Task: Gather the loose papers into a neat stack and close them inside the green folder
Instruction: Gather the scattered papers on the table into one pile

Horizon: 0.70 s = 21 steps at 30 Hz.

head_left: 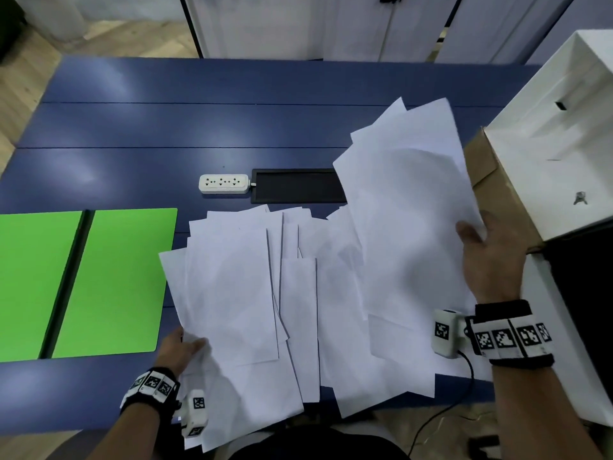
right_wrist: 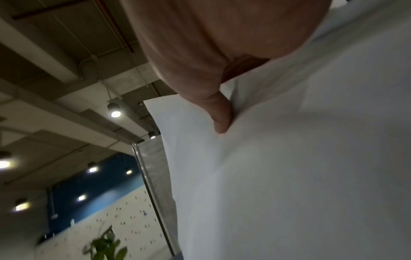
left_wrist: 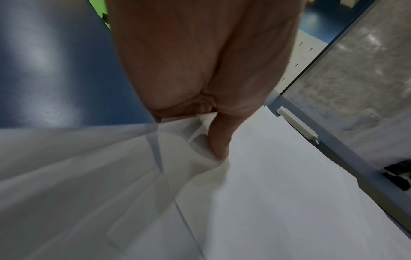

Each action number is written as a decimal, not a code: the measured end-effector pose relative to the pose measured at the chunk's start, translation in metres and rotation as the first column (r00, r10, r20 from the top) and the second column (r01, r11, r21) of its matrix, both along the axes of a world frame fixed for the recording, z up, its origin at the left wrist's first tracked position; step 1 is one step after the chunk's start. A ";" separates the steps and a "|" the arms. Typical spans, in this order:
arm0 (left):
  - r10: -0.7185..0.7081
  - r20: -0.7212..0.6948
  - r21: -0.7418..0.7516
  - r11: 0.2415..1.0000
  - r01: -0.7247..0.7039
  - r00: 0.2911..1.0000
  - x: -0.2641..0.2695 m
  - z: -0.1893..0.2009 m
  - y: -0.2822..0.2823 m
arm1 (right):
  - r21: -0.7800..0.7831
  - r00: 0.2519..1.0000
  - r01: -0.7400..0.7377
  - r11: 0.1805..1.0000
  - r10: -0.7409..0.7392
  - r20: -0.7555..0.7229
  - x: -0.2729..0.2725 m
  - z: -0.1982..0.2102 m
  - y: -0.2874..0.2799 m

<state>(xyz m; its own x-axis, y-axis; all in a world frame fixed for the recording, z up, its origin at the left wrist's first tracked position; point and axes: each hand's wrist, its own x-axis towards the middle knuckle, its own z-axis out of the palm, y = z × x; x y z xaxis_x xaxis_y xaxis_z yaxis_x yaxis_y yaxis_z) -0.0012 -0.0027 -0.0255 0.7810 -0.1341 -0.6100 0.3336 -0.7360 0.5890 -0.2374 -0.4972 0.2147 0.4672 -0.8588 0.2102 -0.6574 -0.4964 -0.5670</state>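
The right hand (head_left: 491, 257) grips a sheaf of white sheets (head_left: 408, 200) at its right edge, thumb on top and the fingers hidden behind the paper; the right wrist view shows the thumb (right_wrist: 220, 116) pressed into the paper. The sheaf is raised and tilted, its far corners fanned out over the blue table (head_left: 199, 127). The left hand (head_left: 180, 348) pinches the near left corner of the loose papers (head_left: 238, 293), and the left wrist view shows its thumb (left_wrist: 219, 140) pressed down on a sheet that buckles under it. These papers lie spread and overlapping across the middle of the table, some hanging over the near edge. The green folder (head_left: 116, 280) lies open and flat at the left of the table, just beside the papers, with nothing in it. Beyond the papers sit a white power strip (head_left: 224, 184) and a black cable hatch (head_left: 298, 185) set in the tabletop. At the right stand a white box (head_left: 557, 144) and a brown cardboard flap (head_left: 491, 187) close behind the raised sheaf
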 end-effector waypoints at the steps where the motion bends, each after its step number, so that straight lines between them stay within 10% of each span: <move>1: -0.004 0.002 0.005 1.000 0.004 1.000 0.001 -0.002 0.001 | 0.067 1.000 -0.001 0.998 -0.001 0.030 0.001 0.003 0.000; 8: -0.015 -0.003 -0.013 1.000 0.015 1.000 0.003 -0.004 0.005 | 0.515 0.986 0.145 0.845 -0.164 -0.009 0.027 -0.062 0.001; 15: -0.027 -0.001 -0.003 1.000 0.027 1.000 0.003 -0.007 0.007 | 0.548 0.943 0.276 0.790 -0.113 -0.312 0.024 -0.179 -0.004; 21: -0.041 0.007 -0.009 0.999 0.041 0.999 0.003 -0.006 0.005 | 0.517 0.888 0.297 0.803 -0.033 -0.458 0.018 -0.195 0.009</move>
<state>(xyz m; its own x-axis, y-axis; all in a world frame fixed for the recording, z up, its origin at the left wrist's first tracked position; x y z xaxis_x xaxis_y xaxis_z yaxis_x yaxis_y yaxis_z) 0.0023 0.0026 -0.0314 0.7786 -0.1715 -0.6037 0.2996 -0.7437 0.5977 -0.2195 -0.4881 0.0199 0.2335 -0.8300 -0.5065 -0.9301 -0.0388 -0.3653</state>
